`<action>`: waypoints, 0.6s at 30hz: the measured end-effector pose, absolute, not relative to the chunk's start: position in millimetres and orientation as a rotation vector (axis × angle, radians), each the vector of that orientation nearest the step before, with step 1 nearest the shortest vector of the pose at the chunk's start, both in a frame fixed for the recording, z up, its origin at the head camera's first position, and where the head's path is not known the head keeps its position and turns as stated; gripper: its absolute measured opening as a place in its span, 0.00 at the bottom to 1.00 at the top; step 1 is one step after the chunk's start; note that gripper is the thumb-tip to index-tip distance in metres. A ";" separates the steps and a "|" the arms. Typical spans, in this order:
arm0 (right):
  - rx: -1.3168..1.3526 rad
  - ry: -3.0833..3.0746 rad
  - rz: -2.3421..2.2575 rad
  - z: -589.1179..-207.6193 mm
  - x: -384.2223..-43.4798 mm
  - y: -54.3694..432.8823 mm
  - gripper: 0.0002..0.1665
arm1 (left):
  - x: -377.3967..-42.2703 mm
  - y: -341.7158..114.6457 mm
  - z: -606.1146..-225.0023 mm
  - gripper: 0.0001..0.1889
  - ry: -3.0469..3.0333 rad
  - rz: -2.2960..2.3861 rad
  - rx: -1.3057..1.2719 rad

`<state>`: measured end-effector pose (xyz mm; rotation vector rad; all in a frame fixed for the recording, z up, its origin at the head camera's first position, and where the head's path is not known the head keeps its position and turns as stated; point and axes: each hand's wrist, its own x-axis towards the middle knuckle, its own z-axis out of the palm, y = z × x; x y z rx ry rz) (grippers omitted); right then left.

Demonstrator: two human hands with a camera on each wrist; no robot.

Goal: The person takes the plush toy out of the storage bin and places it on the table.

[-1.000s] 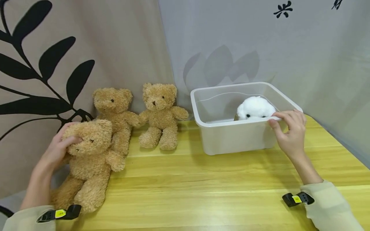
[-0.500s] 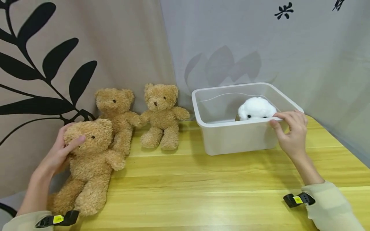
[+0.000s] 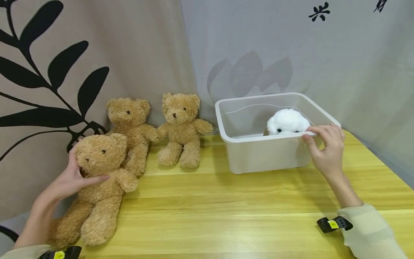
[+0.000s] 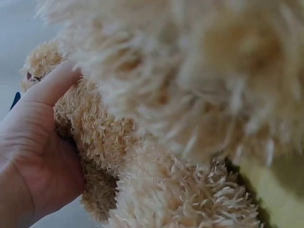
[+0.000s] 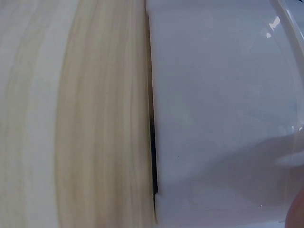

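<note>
At the table's left side, my left hand (image 3: 71,181) grips the nearest brown teddy bear (image 3: 100,194) at the neck. Its thumb lies across the upper chest, while the other fingers are mostly hidden behind the head. Curly fur of this teddy bear fills much of the left wrist view, with the hand (image 4: 40,142) at the left. On the right, my right hand (image 3: 328,151) pinches the front rim of a pale plastic bin (image 3: 265,156). A white plush toy (image 3: 286,121) with dark eyes sits in the bin, its lower part hidden by the front wall.
Two more brown teddy bears, one (image 3: 129,115) behind the held one and another (image 3: 180,135) beside it, lean against the curtain (image 3: 148,46). The wooden table (image 3: 226,216) spans the foreground, its right edge (image 3: 381,158) slanting away past the bin.
My left thumb has slid from the bear's face down to its upper chest, and the left forearm has dropped lower. The bear's legs have shifted slightly toward me. The right hand stays on the rim.
</note>
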<state>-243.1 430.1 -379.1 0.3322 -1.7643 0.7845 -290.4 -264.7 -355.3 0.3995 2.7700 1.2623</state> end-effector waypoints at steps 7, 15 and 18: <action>0.341 -1.759 0.780 -377.7 -243.3 428.9 0.42 | -288.4 -274.5 -358.9 0.66 2.735 1.335 0.416; 0.335 -1.770 0.778 -378.1 -242.1 428.9 0.41 | -290.5 -277.0 -358.9 0.65 2.753 1.331 0.451; 0.331 -1.771 0.780 -378.7 -241.6 429.5 0.41 | -289.7 -275.2 -357.0 0.65 2.780 1.316 0.426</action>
